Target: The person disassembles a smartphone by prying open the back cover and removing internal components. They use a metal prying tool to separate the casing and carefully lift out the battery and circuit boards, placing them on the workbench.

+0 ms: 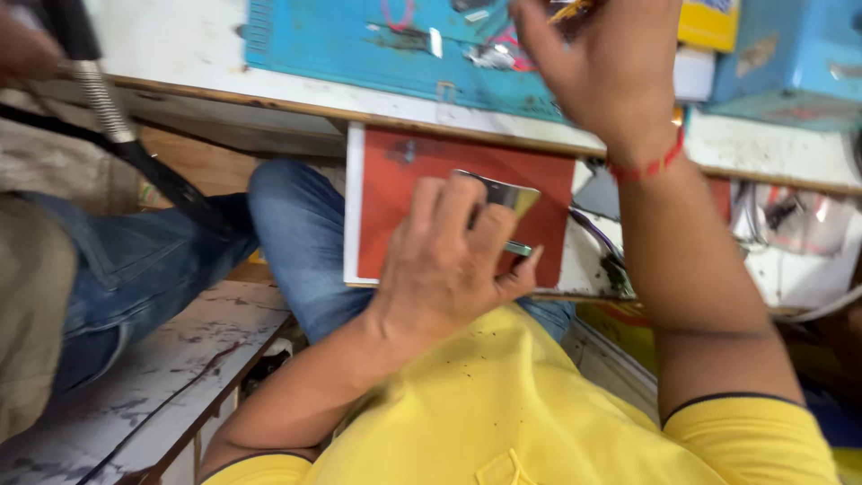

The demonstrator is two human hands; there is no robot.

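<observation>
- Worn white tabletop (180, 45) fills the upper view, its wooden edge running across, with a blue machine panel (359, 45) lying on it and a blue box (790, 54) at the far right.
- Below the edge sit the person's jeans-clad knees (296, 233) and yellow shirt (503, 413).
- A red board with a white border (404, 198) lies over the lap.
- Left hand (449, 260): fingers (476, 224) curled and pinching a small shiny metal piece (512, 195) against the red board; it looks thin, stiff, light and slippery, best gripped by its edges.
- Right hand (602, 63), red thread (651, 166) at the wrist, reaches over the panel, fingers closed on a thin yellow tool (570, 11), mostly out of view.
</observation>
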